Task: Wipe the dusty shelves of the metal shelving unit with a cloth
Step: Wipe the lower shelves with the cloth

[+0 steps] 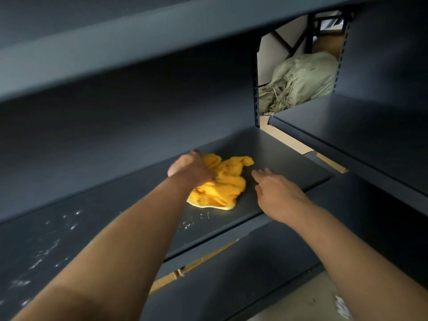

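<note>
Left hand (191, 169): closed on the yellow cloth (222, 184). The fingers are buried in the folds, and I read the grip from the way the fabric bunches at the palm.
Cloth: under and just right of the left hand, lying crumpled on the shelf (278, 154) between the two hands, with its hemmed edge trailing toward the left forearm.
Why bunched: I judge a wad gives firmer pressure than a flat sheet, and it stays with the hand on slick metal.
Right hand (280, 193): open, with the fingers straight and slightly spread, just right of the cloth and low over the shelf's front edge. Whether it touches the metal I cannot tell.
Why there: probably bracing the reach, or ready to help with the cloth.
Dust specks (46, 249): white flecks lie left of the left forearm, and a few lie just below the cloth near the wrist.
Surface past the right hand: looks dark and even, with no flecks that I can make out.
Step in hand: wiping this level. I judge the stretch left of the left arm is yet to be done.
Next move calls for: a sweep leftward, keeping the wad flat enough to catch the flecks.
Risk: dust pushed off the front edge onto the lower shelf (254, 262).
Beyond the hands: a green woven sack (298, 79) shows through the gap.
</note>
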Action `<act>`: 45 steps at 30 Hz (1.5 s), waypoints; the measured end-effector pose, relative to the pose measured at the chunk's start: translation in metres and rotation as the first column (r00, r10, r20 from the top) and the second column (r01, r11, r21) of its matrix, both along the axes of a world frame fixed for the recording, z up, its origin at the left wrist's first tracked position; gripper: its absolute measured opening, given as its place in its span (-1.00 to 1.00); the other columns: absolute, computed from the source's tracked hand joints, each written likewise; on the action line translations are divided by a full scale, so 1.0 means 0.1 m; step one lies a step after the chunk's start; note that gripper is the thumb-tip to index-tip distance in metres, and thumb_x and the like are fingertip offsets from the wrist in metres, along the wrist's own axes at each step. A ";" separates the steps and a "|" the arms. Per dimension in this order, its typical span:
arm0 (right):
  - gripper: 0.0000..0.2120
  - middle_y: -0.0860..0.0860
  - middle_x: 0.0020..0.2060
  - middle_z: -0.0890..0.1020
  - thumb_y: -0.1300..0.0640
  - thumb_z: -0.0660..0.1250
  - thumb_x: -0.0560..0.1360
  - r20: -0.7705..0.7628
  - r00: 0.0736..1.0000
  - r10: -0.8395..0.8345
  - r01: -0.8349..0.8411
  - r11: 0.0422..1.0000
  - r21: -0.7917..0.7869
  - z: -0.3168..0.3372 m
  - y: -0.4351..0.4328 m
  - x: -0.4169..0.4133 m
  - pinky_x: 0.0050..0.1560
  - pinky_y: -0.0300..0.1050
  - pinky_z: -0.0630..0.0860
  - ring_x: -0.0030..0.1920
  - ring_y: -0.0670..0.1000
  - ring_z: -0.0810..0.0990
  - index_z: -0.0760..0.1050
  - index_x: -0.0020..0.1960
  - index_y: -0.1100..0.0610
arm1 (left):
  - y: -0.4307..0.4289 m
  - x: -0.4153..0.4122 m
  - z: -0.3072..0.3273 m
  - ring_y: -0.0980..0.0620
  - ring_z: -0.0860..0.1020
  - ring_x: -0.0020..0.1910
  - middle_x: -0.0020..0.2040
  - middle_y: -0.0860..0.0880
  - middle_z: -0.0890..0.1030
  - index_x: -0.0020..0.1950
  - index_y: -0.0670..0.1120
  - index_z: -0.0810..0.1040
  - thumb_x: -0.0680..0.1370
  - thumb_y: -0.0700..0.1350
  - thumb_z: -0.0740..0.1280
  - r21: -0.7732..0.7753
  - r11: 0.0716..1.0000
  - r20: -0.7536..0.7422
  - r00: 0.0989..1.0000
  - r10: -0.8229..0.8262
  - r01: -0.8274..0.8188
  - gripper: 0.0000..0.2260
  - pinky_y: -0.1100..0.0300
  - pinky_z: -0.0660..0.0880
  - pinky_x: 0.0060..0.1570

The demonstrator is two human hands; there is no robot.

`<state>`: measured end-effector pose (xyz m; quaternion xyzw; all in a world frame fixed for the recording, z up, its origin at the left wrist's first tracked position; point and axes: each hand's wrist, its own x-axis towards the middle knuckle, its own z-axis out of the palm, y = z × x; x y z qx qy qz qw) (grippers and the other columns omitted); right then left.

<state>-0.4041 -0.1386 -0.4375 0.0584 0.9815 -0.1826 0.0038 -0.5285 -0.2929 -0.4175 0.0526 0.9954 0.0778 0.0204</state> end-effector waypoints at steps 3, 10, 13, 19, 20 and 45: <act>-0.56 0.12 0.44 0.33 0.30 0.06 0.60 0.011 1.000 0.001 -0.001 1.000 0.017 0.06 -0.01 0.04 0.31 -0.04 0.35 0.52 0.06 0.16 0.22 0.48 0.18 | -0.31 -0.06 0.09 -0.23 0.56 0.14 0.18 -0.17 0.57 0.31 -0.11 0.36 0.53 -0.13 0.30 -0.100 0.992 -0.190 0.980 0.052 -0.072 -0.64 0.01 0.49 -0.06; -0.59 0.14 0.41 0.36 0.29 0.06 0.59 0.060 0.998 -0.026 0.026 1.000 0.006 0.19 -0.03 0.00 0.26 -0.04 0.37 0.43 0.12 0.31 0.29 0.43 0.18 | -0.19 0.23 0.46 -0.15 0.56 0.08 0.09 -0.08 0.58 0.27 -0.01 0.45 0.39 0.06 0.50 0.135 0.965 -0.233 0.954 -0.189 0.225 -0.49 0.11 0.48 -0.06; -0.59 0.16 0.36 0.43 0.25 0.09 0.59 0.047 0.998 -0.050 0.050 0.999 -0.007 0.21 0.03 -0.01 0.24 0.01 0.41 0.34 0.17 0.42 0.32 0.43 0.15 | -0.10 0.47 0.53 0.02 0.56 0.10 0.09 0.09 0.60 0.18 0.05 0.58 0.28 0.26 0.53 0.164 0.917 0.250 0.884 -0.395 0.364 -0.46 0.10 0.49 0.16; -0.63 0.15 0.17 0.55 0.24 0.10 0.58 0.020 0.999 -0.042 0.043 0.999 -0.025 0.15 0.09 0.01 -0.07 -0.11 0.39 0.15 0.18 0.53 0.41 0.35 0.10 | -0.01 0.65 0.29 -0.10 0.37 0.38 0.44 -0.05 0.39 0.48 0.09 0.31 0.50 0.37 0.20 0.049 0.974 0.074 0.972 -0.224 0.220 -0.37 -0.06 0.38 0.32; -0.65 0.14 0.15 0.56 0.23 0.11 0.57 0.024 0.999 -0.036 0.037 0.999 -0.027 0.13 0.05 0.00 -0.09 -0.11 0.40 0.12 0.17 0.54 0.42 0.34 0.10 | 0.07 0.74 0.16 -0.16 0.21 0.49 0.54 -0.05 0.22 0.55 0.12 0.16 0.52 0.39 0.10 0.015 0.967 0.110 0.961 -0.255 0.255 -0.34 -0.18 0.23 0.41; -0.56 0.07 0.39 0.44 0.24 0.10 0.58 0.049 0.976 0.214 -0.219 0.969 0.116 -0.09 -0.80 -0.45 0.32 0.01 0.38 0.37 0.11 0.41 0.34 0.45 0.07 | -1.46 0.23 -0.35 -0.06 -0.08 0.57 0.59 0.11 0.02 0.54 0.20 0.11 0.62 0.26 -0.10 -0.139 0.982 0.056 0.989 0.134 -0.125 -0.51 -0.30 -0.07 0.43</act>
